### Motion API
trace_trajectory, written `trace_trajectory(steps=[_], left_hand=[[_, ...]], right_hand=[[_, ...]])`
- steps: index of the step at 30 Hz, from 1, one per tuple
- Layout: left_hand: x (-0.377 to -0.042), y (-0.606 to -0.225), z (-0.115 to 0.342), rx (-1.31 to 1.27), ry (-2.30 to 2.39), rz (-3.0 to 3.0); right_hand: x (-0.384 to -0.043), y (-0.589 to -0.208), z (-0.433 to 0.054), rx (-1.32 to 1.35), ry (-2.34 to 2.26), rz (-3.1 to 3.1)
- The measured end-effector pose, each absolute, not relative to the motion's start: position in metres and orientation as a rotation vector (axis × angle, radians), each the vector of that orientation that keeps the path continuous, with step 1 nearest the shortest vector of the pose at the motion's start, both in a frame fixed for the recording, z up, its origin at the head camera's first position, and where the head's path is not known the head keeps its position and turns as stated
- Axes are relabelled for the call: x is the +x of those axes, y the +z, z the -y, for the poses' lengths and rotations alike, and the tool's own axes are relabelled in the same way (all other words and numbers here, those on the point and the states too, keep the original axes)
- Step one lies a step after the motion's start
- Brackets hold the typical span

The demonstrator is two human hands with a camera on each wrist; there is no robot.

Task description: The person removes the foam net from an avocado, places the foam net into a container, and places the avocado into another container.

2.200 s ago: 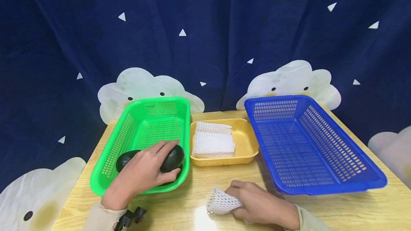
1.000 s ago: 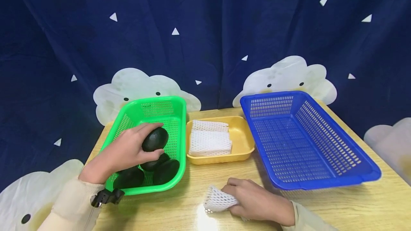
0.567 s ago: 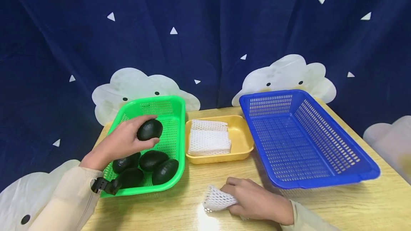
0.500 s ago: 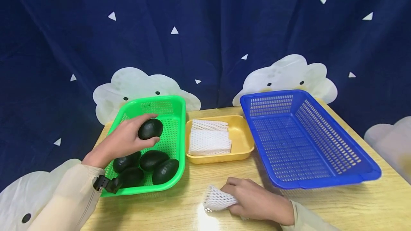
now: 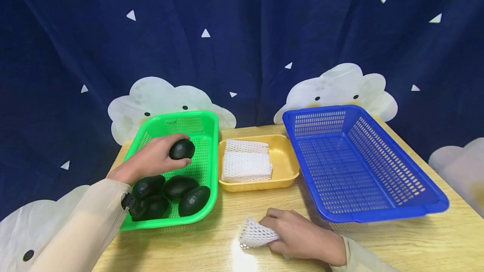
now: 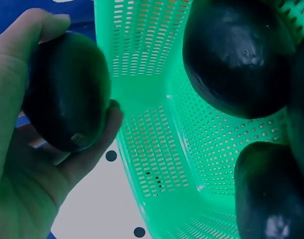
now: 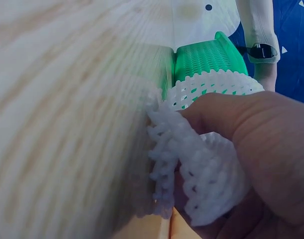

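My left hand [image 5: 162, 152] grips a dark avocado [image 5: 182, 149] above the green basket [image 5: 215, 158]. In the left wrist view thumb and fingers curl round this avocado [image 6: 67, 92], and its stem scar shows at the lower end. Below it several more avocados, one of them the dark avocado [image 5: 194, 201] nearest the front right corner, lie in the basket's near half. My right hand [image 5: 298, 234] pinches a white foam net sleeve [image 5: 257, 234] low over the table. In the right wrist view the mesh sleeve [image 7: 207, 169] opens toward the basket, its edge close to the tabletop.
Between the two baskets stands a yellow tray [image 5: 285, 163] with a pile of flat foam net sleeves [image 5: 246, 165] on its left side. A blue basket [image 5: 348, 171] with nothing in it stands at the right. Behind the wooden table [image 5: 211, 238] hangs a dark blue curtain [image 5: 242, 45].
My left hand has lifted an avocado from the basket's front, up and back, uncovering the others. Over the last half second it shifts slightly right. The right hand keeps its hold on the sleeve.
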State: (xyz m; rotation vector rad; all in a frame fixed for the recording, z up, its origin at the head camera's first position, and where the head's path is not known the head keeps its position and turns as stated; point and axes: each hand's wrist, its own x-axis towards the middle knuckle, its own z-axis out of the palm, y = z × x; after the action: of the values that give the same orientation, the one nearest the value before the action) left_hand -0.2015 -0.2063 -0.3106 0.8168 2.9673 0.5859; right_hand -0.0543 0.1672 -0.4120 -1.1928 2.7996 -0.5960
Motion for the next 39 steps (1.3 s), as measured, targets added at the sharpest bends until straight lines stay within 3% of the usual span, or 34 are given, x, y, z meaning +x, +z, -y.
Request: trace_trajectory(steps=[20,39], left_hand=[[-0.231,-0.332,0.182,0.858,0.440,-2.806],[-0.234,-0.347,0.167,0.737,0.250,-2.652]], right_hand=[[-0.053,-0.410,-0.165,-1.190,-0.564,-2.809],[-0.053,-0.412,-0.164,-1.171,-0.558,-2.795]])
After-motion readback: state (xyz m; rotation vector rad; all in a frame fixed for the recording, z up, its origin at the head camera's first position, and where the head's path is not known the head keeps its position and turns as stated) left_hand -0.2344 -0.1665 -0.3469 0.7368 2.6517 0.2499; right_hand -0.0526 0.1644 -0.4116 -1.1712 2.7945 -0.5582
